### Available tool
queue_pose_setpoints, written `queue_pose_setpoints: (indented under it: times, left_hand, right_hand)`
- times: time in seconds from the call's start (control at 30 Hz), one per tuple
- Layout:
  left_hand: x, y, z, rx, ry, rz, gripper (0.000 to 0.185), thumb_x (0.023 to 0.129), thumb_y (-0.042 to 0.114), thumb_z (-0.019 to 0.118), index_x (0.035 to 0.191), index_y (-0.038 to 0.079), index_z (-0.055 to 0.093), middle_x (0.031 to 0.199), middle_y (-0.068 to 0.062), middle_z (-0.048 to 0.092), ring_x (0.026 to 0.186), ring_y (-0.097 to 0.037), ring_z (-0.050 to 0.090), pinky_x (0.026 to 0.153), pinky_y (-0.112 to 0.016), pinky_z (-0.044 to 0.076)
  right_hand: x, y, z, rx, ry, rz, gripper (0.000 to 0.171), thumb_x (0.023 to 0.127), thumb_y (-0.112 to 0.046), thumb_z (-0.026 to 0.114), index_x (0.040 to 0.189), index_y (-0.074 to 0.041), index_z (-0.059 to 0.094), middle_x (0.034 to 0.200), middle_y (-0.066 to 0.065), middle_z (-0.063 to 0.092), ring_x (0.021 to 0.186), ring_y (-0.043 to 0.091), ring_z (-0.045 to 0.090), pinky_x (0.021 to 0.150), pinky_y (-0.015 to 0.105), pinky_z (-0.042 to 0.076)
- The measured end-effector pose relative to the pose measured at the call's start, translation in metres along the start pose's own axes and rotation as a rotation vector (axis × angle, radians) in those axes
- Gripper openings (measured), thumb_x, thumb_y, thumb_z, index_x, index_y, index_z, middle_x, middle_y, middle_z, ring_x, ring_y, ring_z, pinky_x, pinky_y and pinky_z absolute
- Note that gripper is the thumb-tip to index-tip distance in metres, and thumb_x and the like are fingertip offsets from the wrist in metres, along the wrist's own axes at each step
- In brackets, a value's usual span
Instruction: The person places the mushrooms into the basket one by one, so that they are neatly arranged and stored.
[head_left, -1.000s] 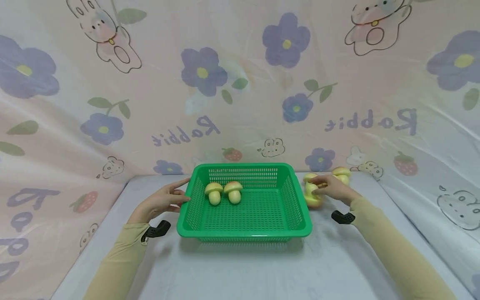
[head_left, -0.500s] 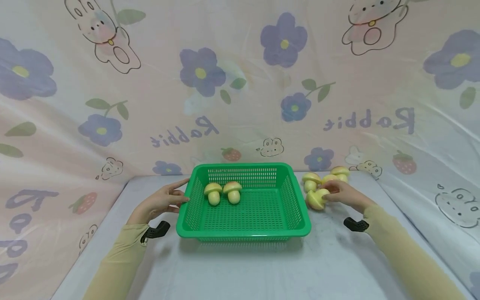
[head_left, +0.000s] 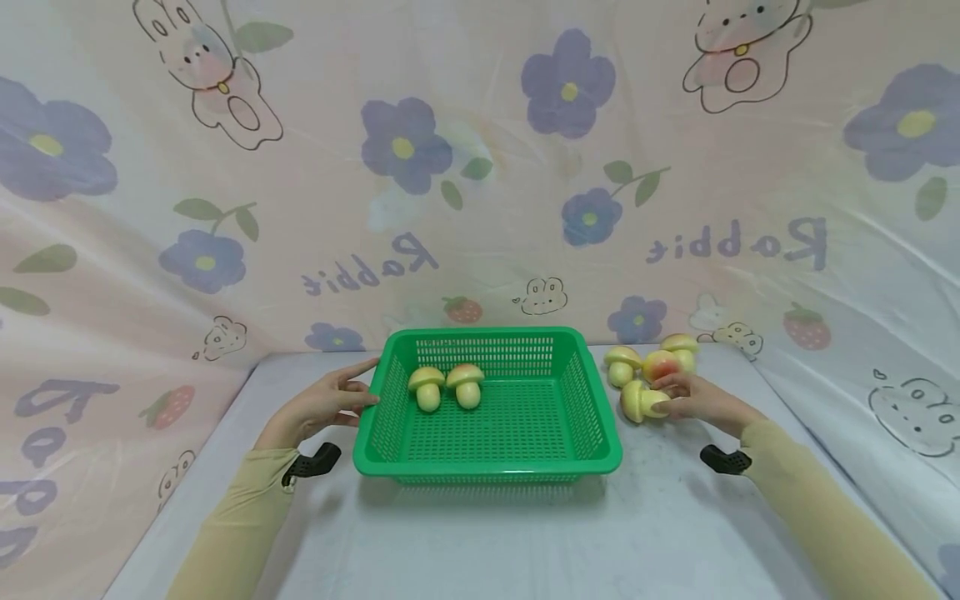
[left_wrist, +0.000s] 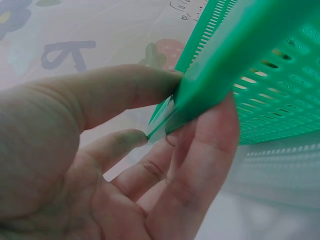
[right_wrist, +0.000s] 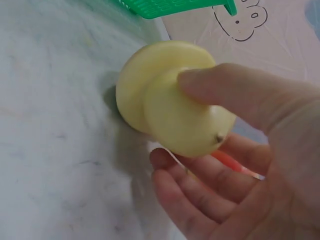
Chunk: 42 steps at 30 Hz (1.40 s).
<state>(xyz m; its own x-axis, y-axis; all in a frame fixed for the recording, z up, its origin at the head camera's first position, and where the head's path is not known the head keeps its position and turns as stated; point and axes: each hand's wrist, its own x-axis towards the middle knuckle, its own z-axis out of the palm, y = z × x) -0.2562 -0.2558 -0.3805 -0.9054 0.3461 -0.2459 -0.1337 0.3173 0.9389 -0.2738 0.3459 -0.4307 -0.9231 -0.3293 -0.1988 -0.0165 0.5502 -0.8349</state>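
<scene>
I see bare table (head_left: 480, 533) in front of the green basket (head_left: 487, 467), wide enough for either hand to cross. Inside the basket, two mushrooms (head_left: 447, 386) crowd the far left corner; the rest of its floor lies free. To its right, three mushrooms (head_left: 651, 362) and a fourth on its side (head_left: 639, 402) fill the gap toward the printed cloth wall (head_left: 840, 317).

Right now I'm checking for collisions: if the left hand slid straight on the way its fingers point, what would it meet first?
The left hand already touches the green basket at its left rim, so the basket wall comes first. The two mushrooms inside lie farther along, probably.
</scene>
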Motion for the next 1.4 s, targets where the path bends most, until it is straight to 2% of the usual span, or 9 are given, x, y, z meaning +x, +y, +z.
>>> queue_pose_setpoints:
  times: [0.27,0.47,0.73,1.03,1.23,1.4]
  left_hand:
    - [0.0,-0.001,0.001,-0.012,-0.001,0.004,0.082,0.091,0.012,0.067,0.154,0.023,0.017,0.095,-0.014,0.06,0.073,-0.021,0.06,0.07,-0.038,0.056]
    - [0.001,-0.002,0.0,-0.016,0.004,0.012,0.082,0.091,0.011,0.067,0.154,0.024,0.018,0.095,-0.014,0.059,0.073,-0.021,0.061,0.07,-0.038,0.056]
    - [0.0,-0.003,0.0,-0.027,0.004,0.012,0.081,0.091,0.012,0.067,0.154,0.025,0.018,0.095,-0.013,0.059,0.072,-0.02,0.06,0.069,-0.037,0.056]
    - [0.0,-0.002,0.001,-0.031,0.007,0.007,0.081,0.09,0.012,0.068,0.154,0.024,0.018,0.094,-0.013,0.059,0.072,-0.02,0.059,0.068,-0.036,0.056]
    - [0.0,-0.001,0.001,-0.034,-0.001,0.007,0.082,0.091,0.011,0.067,0.155,0.022,0.017,0.094,-0.013,0.059,0.072,-0.02,0.059,0.068,-0.036,0.056]
    - [0.0,0.0,0.001,-0.036,-0.007,0.005,0.082,0.091,0.011,0.066,0.155,0.021,0.016,0.093,-0.012,0.059,0.071,-0.019,0.059,0.067,-0.036,0.056]
  right_hand:
    - [-0.003,0.005,0.004,-0.046,-0.006,0.024,0.067,0.086,-0.023,0.072,0.134,0.01,0.04,0.111,0.014,0.06,0.095,0.022,0.057,0.081,0.037,0.051]
    - [-0.002,0.006,0.009,-0.027,0.021,0.056,0.072,0.086,-0.021,0.073,0.136,0.013,0.033,0.109,0.016,0.06,0.088,0.023,0.061,0.077,0.036,0.052]
    - [0.0,0.006,0.015,-0.079,0.061,0.042,0.072,0.086,-0.028,0.074,0.135,0.01,0.038,0.116,0.022,0.056,0.097,0.025,0.057,0.079,0.035,0.053]
    - [0.002,0.003,0.023,-0.135,0.082,0.051,0.08,0.086,-0.037,0.072,0.139,0.008,0.033,0.118,0.023,0.051,0.1,0.029,0.054,0.08,0.038,0.053]
    - [0.005,-0.001,0.024,-0.178,0.095,0.035,0.072,0.088,-0.043,0.068,0.135,0.005,0.042,0.118,0.019,0.053,0.101,0.028,0.054,0.079,0.036,0.051]
    - [0.006,-0.002,0.024,-0.2,0.103,0.036,0.069,0.089,-0.045,0.066,0.133,0.004,0.046,0.119,0.02,0.053,0.103,0.03,0.053,0.082,0.041,0.05]
